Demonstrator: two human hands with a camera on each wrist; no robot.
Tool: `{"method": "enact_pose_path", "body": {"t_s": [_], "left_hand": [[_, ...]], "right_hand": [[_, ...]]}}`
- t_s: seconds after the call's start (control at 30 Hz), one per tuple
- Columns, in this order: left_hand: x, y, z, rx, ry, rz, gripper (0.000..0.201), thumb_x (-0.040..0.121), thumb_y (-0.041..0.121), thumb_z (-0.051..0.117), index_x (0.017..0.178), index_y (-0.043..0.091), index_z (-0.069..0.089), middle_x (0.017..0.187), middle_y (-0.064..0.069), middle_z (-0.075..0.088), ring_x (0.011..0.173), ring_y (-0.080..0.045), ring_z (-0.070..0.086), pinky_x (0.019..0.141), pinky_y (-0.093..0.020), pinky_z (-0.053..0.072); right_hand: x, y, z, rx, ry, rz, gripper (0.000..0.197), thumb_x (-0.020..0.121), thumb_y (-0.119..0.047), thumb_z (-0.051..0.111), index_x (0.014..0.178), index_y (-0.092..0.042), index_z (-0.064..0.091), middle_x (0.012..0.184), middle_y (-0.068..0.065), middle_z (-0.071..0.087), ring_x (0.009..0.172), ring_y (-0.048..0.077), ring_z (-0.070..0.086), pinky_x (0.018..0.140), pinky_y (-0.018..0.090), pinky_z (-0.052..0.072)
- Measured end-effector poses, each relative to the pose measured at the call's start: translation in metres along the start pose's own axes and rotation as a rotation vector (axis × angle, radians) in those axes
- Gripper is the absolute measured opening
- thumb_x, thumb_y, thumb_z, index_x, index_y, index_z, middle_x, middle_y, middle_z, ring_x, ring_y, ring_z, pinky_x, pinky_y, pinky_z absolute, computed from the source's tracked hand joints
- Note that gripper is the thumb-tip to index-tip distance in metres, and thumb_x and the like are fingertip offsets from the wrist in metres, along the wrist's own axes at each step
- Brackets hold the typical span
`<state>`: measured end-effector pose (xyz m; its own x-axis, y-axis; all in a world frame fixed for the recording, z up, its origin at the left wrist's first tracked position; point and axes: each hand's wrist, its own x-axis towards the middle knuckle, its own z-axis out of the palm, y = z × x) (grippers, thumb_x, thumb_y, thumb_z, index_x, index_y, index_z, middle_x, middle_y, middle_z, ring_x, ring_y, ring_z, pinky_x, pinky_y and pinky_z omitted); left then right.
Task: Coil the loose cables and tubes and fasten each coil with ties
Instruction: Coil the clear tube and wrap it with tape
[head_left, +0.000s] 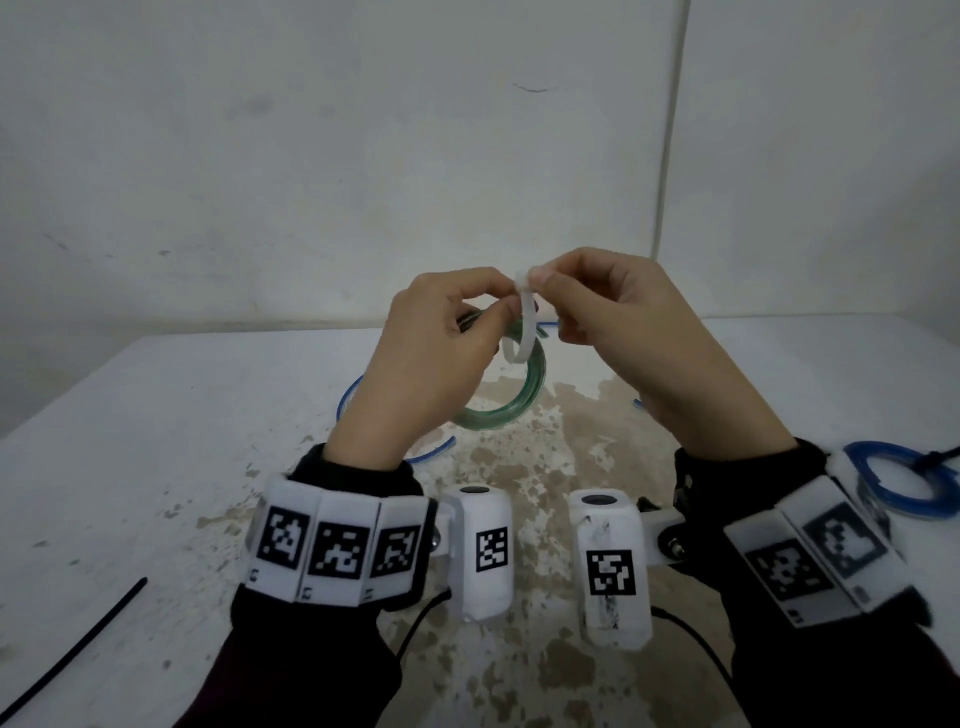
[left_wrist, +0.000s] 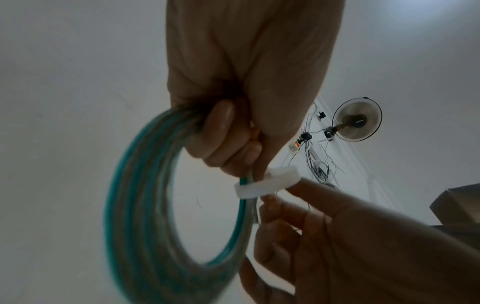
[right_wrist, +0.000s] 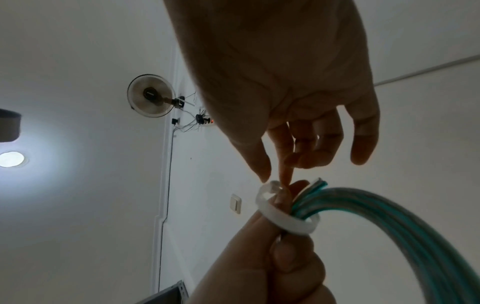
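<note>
My left hand (head_left: 441, 338) grips a coil of green and clear tube (head_left: 511, 405) and holds it up above the table (head_left: 156, 441). A white tie (head_left: 525, 327) loops round the coil's strands. My right hand (head_left: 597, 296) pinches the upper end of that tie between thumb and forefinger. In the left wrist view the coil (left_wrist: 145, 195) hangs from my curled left fingers (left_wrist: 221, 133), with the tie (left_wrist: 262, 184) beside them. In the right wrist view the tie (right_wrist: 283, 216) circles the tube bundle (right_wrist: 376, 216), whose cut ends stick out just past it.
A loose blue tube (head_left: 348, 400) lies on the table behind my left hand. At the right edge sits a blue coil (head_left: 904, 480) bound with a black tie. A black tie (head_left: 72, 649) lies at the front left. The tabletop's middle is stained brown.
</note>
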<state>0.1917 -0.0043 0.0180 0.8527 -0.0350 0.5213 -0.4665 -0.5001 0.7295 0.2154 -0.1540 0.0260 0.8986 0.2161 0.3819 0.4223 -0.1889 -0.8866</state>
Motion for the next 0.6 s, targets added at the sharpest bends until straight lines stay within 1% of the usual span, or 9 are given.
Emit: {"method": "enact_pose_path", "body": {"t_s": [0.03,0.07,0.17,0.23,0.33,0.4,0.47,0.53,0.6], "left_hand": [[-0.001,0.001,-0.003,-0.005,-0.034,-0.016,0.019,0.094,0.021,0.057,0.084,0.018,0.072,0.047,-0.003,0.035,0.047,-0.016,0.025,0.049,-0.026,0.023],[-0.001,0.002,-0.005,-0.012,-0.058,-0.032,0.018,0.093,0.021,0.057,0.084,0.018,0.073,0.048,-0.004,0.036,0.046,-0.015,0.025,0.046,-0.024,0.022],[-0.002,0.004,-0.009,-0.031,-0.110,-0.059,0.018,0.093,0.020,0.057,0.085,0.018,0.073,0.046,0.001,0.036,0.042,-0.010,0.028,0.041,-0.018,0.024],[-0.004,0.006,-0.010,-0.028,-0.146,-0.049,0.018,0.093,0.020,0.058,0.085,0.020,0.073,0.048,0.000,0.041,0.044,-0.009,0.033,0.043,-0.017,0.027],[-0.005,0.008,-0.006,-0.008,-0.170,-0.022,0.018,0.092,0.016,0.057,0.086,0.019,0.073,0.044,0.008,0.042,0.045,-0.008,0.035,0.047,-0.019,0.029],[-0.005,0.010,-0.002,-0.005,-0.164,-0.010,0.019,0.093,0.014,0.056,0.087,0.018,0.073,0.043,0.007,0.039,0.046,-0.011,0.031,0.051,-0.025,0.030],[-0.005,0.012,0.001,-0.007,-0.149,0.007,0.018,0.094,0.015,0.056,0.089,0.018,0.073,0.044,0.006,0.037,0.048,-0.015,0.028,0.054,-0.032,0.030],[-0.006,0.016,0.003,-0.024,-0.144,0.014,0.016,0.094,0.016,0.057,0.091,0.019,0.072,0.045,0.006,0.034,0.049,-0.017,0.028,0.053,-0.036,0.031],[-0.006,0.022,0.003,-0.041,-0.148,0.027,0.015,0.094,0.017,0.057,0.093,0.021,0.071,0.046,0.005,0.033,0.049,-0.018,0.028,0.052,-0.035,0.029]], "right_hand": [[0.000,0.000,-0.001,0.023,-0.019,0.016,0.017,0.092,-0.024,0.060,0.087,-0.011,0.069,0.052,-0.019,0.056,0.055,-0.003,0.050,0.065,0.019,0.046],[0.000,0.001,-0.002,0.049,-0.044,0.039,0.016,0.091,-0.024,0.061,0.086,-0.011,0.069,0.052,-0.019,0.057,0.056,-0.003,0.050,0.068,0.019,0.046],[0.002,0.003,-0.003,0.139,-0.114,0.110,0.015,0.089,-0.023,0.062,0.080,-0.014,0.071,0.059,-0.013,0.060,0.060,0.008,0.050,0.079,0.030,0.049],[0.003,0.004,-0.004,0.164,-0.157,0.137,0.019,0.089,-0.023,0.062,0.073,-0.017,0.071,0.066,-0.005,0.062,0.063,0.012,0.051,0.080,0.033,0.048],[0.003,0.003,-0.008,0.154,-0.195,0.144,0.024,0.089,-0.018,0.060,0.067,-0.020,0.068,0.074,0.003,0.062,0.068,0.013,0.053,0.082,0.034,0.046],[0.003,0.001,-0.012,0.163,-0.184,0.139,0.026,0.090,-0.014,0.058,0.066,-0.019,0.066,0.077,0.008,0.060,0.068,0.012,0.054,0.081,0.032,0.046],[0.003,-0.001,-0.016,0.153,-0.133,0.113,0.024,0.090,-0.013,0.058,0.067,-0.017,0.065,0.076,0.009,0.057,0.066,0.010,0.054,0.081,0.032,0.047],[0.003,-0.002,-0.021,0.133,-0.054,0.071,0.020,0.091,-0.014,0.058,0.072,-0.015,0.064,0.077,0.009,0.058,0.072,0.014,0.054,0.086,0.037,0.051],[0.002,-0.005,-0.025,0.131,0.001,0.036,0.019,0.092,-0.016,0.058,0.074,-0.013,0.064,0.079,0.010,0.060,0.078,0.021,0.054,0.089,0.044,0.052]]}}
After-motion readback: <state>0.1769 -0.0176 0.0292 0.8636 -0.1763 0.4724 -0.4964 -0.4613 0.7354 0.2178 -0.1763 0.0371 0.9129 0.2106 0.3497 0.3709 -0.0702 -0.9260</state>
